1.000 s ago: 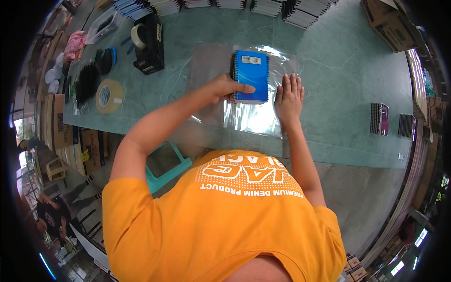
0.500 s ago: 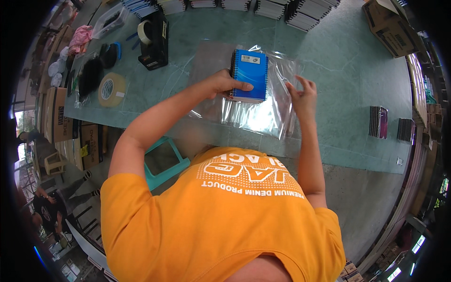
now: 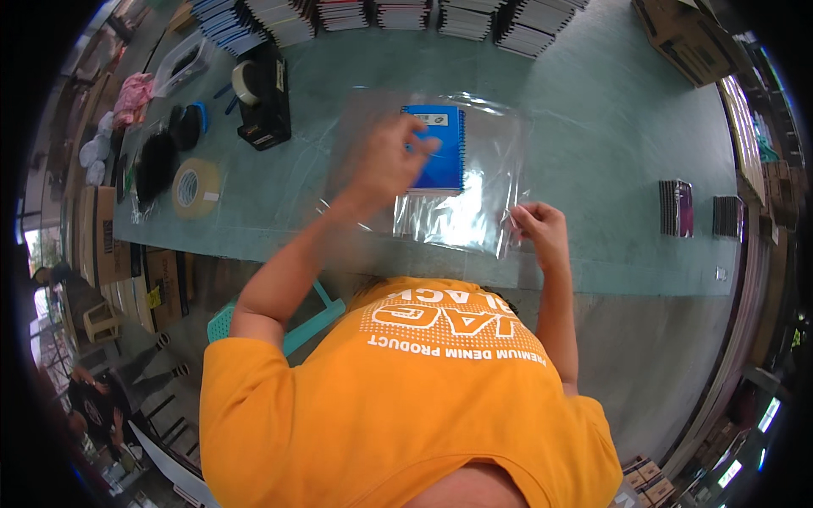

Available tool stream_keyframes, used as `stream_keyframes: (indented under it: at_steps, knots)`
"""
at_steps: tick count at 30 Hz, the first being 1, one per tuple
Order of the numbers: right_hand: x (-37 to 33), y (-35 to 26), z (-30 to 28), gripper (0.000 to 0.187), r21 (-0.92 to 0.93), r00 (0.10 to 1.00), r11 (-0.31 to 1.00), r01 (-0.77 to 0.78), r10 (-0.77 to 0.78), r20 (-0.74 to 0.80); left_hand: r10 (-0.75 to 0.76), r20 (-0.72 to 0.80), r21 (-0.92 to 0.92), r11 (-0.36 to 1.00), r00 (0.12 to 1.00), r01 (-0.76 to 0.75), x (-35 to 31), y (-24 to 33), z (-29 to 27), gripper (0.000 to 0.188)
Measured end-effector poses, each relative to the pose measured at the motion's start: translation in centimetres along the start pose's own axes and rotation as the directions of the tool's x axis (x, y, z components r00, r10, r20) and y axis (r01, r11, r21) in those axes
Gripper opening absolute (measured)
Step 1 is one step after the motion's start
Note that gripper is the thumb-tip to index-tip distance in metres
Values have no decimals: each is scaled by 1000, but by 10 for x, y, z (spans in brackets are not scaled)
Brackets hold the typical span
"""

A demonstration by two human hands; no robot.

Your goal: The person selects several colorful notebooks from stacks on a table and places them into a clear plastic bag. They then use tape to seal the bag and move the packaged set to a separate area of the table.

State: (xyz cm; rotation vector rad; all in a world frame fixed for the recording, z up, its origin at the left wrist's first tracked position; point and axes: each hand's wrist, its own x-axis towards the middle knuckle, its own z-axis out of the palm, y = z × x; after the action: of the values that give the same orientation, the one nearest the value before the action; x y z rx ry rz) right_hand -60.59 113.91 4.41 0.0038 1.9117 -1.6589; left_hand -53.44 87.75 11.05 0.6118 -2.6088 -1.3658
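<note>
Blue spiral notebook [image 3: 439, 165] is on the clear plastic sheet [image 3: 495, 140], near its mid, flat on the green table [image 3: 593, 161] in front of you. Long axis runs approx straight away from your chest; wire coil shows down its R edge. Your L hand [image 3: 391, 157] is the nearer one: it's over the notebook's L edge, so the cover lies just R of those fingers. L fingers look loose, thumb & index apart, nothing seen gripped; blurred, so can't tell if they touch the cover. Your R hand [image 3: 542, 229] is down by the sheet's near R corner, thumb & fingertips pinching the plastic edge; from there the notebook lies up & L, apart from the fingers.

Labels/writing: white sticker [image 3: 436, 120] nr the notebook's top, w/ small dark print, partly behind L fingers, too tiny to read. Your orange shirt [image 3: 406, 406] has big white lettering, upside down from this view. Cardboard box [image 3: 690, 46] far R has dark print, n/a to read.

Further out: black tape dispenser [image 3: 269, 110] & wide tape roll [image 3: 188, 188] to your L, pink cloth [image 3: 133, 97] beyond; notebook stacks [image 3: 402, 14] along the far side; two small notebook piles [image 3: 677, 209] nr the R end.
</note>
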Motion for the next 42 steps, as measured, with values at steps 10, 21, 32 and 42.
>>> stream_keyframes:
  at_steps: [10, 21, 32, 42]
  knots:
    - [11, 12, 39, 24, 634, 991, 772, -50, -42, 129, 194, 205, -158, 974, 959, -163, -20, 3, 81, 17]
    - [19, -51, 21, 40, 1, 998, 998, -64, 64, 16, 348, 199, -89, 937, 916, -337, -38, 3, 86, 13]
    - [39, -93, 66, 26, -620, 964, 745, 244, -118, 238, 484, -221, 286, 862, 847, -418, 57, -43, 16, 28]
    - [51, -68, 117, 21, -645, 839, 542, 538, -271, 472, 424, -49, 201, 891, 905, -407, 77, -85, 46, 31]
